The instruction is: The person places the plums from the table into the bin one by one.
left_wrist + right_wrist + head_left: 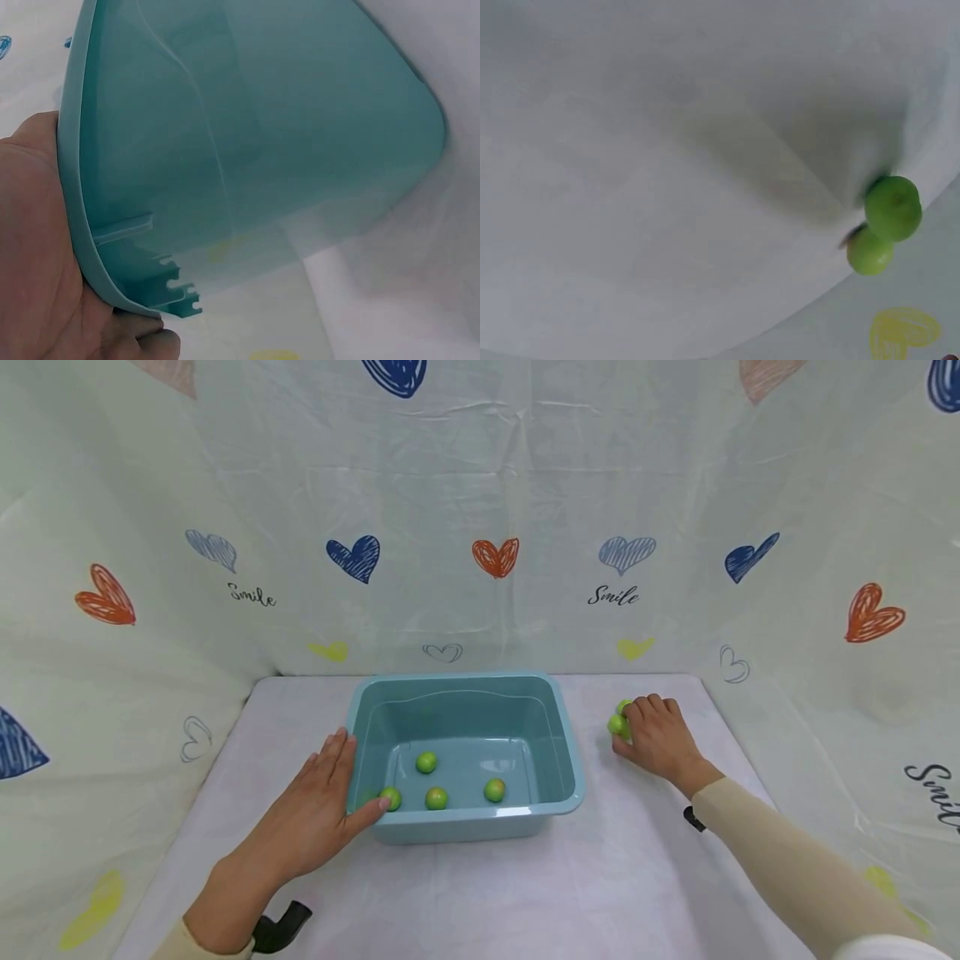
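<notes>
Our left hand (pixel 311 814) rests flat-fingered against the rectangular teal plastic tub (pixel 566 752); our right hand (pixel 660 735) curls over two small round green fruits (pixel 618 723) on the tub's right, which might roll off.

Glossy smooth teal plastic tub (pixel 558 752), matt white cloth table cover (pixel 637 860), smooth shiny green balls (pixel 891 208)

Left hand (pixel 318 810) extended forward, fingers straight, palm turned inward. Right hand (pixel 658 735) reaches farther out, fingers curled downward.
</notes>
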The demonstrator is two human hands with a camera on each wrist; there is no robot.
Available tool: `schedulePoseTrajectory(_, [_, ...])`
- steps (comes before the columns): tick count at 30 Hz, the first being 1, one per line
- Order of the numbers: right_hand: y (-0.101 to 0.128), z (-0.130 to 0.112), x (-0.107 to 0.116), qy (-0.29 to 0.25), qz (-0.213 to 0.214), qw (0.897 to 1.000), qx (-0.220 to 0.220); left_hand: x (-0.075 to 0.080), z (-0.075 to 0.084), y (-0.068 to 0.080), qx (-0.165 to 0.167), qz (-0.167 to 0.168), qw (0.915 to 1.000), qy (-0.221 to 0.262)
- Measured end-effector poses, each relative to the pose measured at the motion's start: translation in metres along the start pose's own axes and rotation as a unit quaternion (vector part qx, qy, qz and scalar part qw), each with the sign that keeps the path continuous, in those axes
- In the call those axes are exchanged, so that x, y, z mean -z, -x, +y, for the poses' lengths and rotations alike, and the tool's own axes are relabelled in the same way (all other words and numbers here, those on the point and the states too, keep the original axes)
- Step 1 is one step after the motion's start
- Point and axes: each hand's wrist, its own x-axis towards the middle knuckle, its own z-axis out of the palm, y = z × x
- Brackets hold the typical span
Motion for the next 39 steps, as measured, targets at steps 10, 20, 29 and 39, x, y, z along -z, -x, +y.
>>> schedulePoseTrajectory(10, [-0.043,-0.011,0.042,-0.001,0.052,0.998,0.028,0.002,0.002,0.001,-0.007,0.014,0.9994,-0.031])
schedulePoseTrajectory(20, [-0.105,-0.047,0.104,-0.028,0.098,0.991,0.088,0.002,0.003,0.001,-0.007,0.009,0.9994,-0.031])
schedulePoseTrajectory(29, [-0.146,-0.105,0.132,-0.072,0.097,0.979,0.166,0.001,0.002,0.000,-0.006,0.007,0.9997,-0.024])
schedulePoseTrajectory(39, [-0.169,-0.166,0.128,-0.098,0.090,0.967,0.219,0.000,0.001,-0.002,-0.008,0.009,0.9996,-0.025])
